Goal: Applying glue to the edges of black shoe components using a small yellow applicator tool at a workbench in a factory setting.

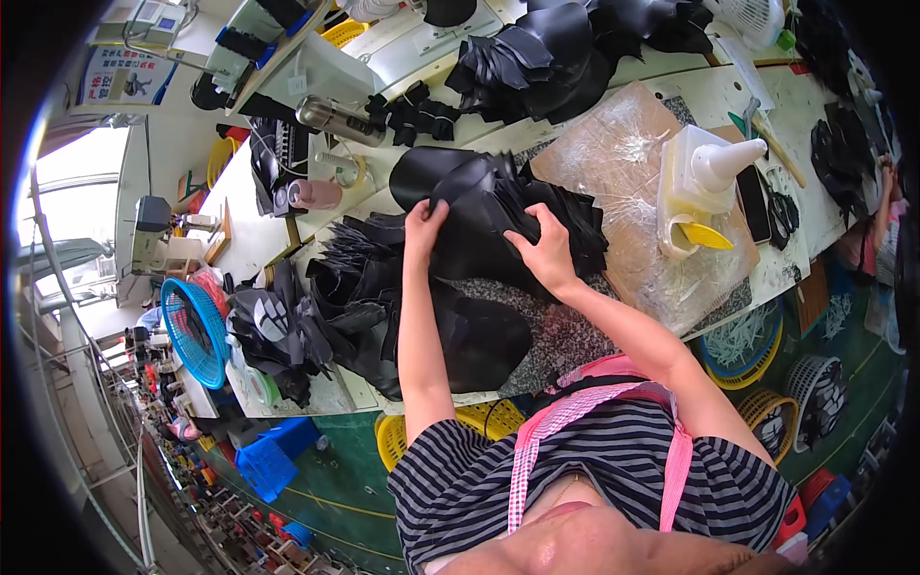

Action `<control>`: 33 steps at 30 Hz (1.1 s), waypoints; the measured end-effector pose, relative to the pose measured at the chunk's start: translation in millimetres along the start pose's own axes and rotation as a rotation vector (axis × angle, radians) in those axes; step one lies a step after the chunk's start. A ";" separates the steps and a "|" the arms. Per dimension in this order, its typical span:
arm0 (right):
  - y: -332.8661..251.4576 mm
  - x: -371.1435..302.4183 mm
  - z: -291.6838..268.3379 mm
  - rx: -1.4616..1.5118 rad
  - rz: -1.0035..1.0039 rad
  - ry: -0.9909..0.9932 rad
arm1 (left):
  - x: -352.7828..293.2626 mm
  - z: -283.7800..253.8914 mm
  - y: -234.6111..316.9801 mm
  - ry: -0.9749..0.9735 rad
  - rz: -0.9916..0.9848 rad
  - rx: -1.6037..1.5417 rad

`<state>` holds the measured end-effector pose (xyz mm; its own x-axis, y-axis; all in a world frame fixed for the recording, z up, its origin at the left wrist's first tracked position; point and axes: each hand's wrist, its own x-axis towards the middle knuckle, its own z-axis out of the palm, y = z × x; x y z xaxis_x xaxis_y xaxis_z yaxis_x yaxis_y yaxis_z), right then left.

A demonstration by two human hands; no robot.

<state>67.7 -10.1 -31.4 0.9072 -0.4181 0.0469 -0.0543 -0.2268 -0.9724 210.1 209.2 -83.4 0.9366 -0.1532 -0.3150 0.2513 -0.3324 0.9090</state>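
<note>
Over the work table, my two hands grip a fanned stack of black leather-like cut pieces (471, 222). My left hand (425, 228) pinches the stack's left side, thumb against the top piece. On the right side, my right hand (548, 251) has its fingers over the layered edges and its thumb on the near face. Another pile of black pieces (359, 273) lies to the left, close to my left forearm. A broad, rounded black piece (479, 340) rests nearer to me, on a speckled stone slab (573, 335).
Right of the stack, a glue-smeared brown board (604, 153) bears a translucent container (677, 177) with a white cone and a yellow tool (707, 236). Scissors (786, 209) lie beyond. A steel flask (335, 119) and pink bottle (314, 195) stand left. Far back are more black pieces (527, 62).
</note>
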 end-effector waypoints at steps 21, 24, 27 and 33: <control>-23.1 56.0 4.5 -0.481 0.426 -0.222 | -47.0 1.5 10.9 -0.202 -0.295 -0.141; -6.5 60.3 4.1 -0.520 0.291 -0.245 | -61.4 9.5 14.2 -0.193 -0.336 -0.136; -18.5 42.5 -2.0 -0.544 -0.064 -0.196 | -67.6 9.9 -5.7 -0.239 -0.359 -0.179; -4.6 4.6 -12.7 -0.463 -0.685 -0.165 | -39.2 -27.9 -0.5 0.250 0.014 0.828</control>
<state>66.8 -22.1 -23.8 0.8491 0.0688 0.5237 0.3974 -0.7363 -0.5476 180.1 241.3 -64.0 0.9889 0.0147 -0.1476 0.0719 -0.9177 0.3908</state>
